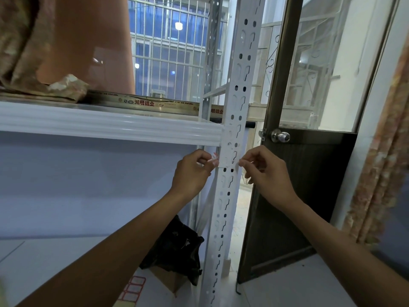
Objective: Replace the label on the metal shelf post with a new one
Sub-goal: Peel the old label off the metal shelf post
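A white perforated metal shelf post (240, 89) runs top to bottom through the middle of the head view. A pale, nearly white label (228, 161) is stretched across the post just under the shelf rail. My left hand (194, 171) pinches the label's left end, where a red-and-white edge shows at my fingertips. My right hand (265, 169) pinches the label's right end at the post's right side. Both hands sit level with each other, one on each side of the post.
A white shelf rail (110, 125) joins the post from the left. A sheet of red-bordered labels (132, 289) lies low down, beside a black bag (177, 247) on a cardboard box. A dark door with a metal knob (280, 136) stands open at right.
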